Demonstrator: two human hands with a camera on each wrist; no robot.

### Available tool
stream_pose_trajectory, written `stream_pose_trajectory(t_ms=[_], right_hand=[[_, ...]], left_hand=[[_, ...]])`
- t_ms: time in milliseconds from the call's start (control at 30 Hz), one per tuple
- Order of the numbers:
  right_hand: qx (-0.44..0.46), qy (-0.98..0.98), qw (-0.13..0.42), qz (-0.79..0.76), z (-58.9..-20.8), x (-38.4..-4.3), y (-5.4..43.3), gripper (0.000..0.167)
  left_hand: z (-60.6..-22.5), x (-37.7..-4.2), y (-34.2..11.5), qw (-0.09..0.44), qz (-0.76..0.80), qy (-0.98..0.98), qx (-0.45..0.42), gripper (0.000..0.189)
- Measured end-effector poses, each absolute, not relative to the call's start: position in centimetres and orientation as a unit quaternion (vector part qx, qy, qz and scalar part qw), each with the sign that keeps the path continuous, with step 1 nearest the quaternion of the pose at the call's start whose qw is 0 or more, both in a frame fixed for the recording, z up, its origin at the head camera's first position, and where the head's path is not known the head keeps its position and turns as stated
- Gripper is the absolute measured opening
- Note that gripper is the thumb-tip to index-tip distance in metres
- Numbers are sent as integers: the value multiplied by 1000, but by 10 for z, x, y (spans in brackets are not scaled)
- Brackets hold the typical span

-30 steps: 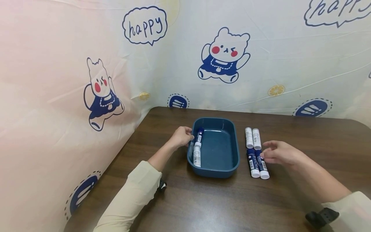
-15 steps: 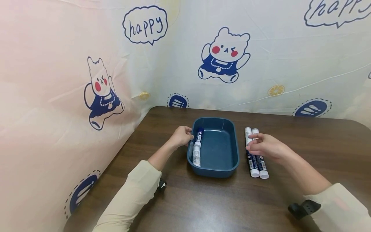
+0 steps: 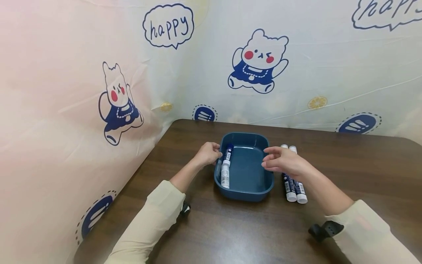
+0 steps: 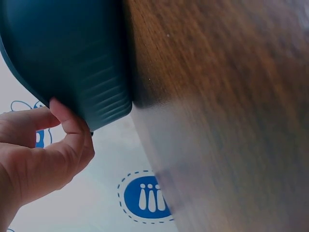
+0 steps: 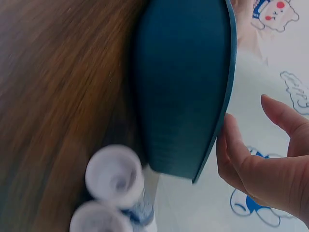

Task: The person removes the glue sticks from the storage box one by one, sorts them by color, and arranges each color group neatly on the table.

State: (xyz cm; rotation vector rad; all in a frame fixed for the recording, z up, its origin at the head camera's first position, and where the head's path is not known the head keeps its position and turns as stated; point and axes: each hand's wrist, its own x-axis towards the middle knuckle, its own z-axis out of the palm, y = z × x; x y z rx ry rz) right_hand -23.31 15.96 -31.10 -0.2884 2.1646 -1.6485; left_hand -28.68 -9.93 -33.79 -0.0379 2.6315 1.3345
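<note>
A dark blue rectangular bin stands on the table. Inside, along its left wall, lie a navy glue stick and a white one, end to end. My left hand pinches the bin's left rim; the left wrist view shows its fingertips at the edge. Over the right rim is my right hand, holding nothing, thumb apart from the fingers. In the right wrist view its fingertips are at the rim; whether they touch it I cannot tell. Several glue sticks lie right of the bin, partly behind that hand.
The brown wooden table stretches around the bin. Behind and to the left hangs a pale printed cloth with cartoon animals. A black strap is on the right wrist.
My right hand has moved left from the glue sticks on the table to the bin's right rim. My left hand has stayed at the left rim. The head view has shifted slightly.
</note>
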Motion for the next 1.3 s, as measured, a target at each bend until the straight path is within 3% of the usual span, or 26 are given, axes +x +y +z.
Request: stream_pose_trajectory(t_ms=[1300], right_hand=[[-93, 739, 286, -603, -338, -246, 74, 60]], left_hand=[[-339, -288, -101, 93, 457, 884, -4, 39]])
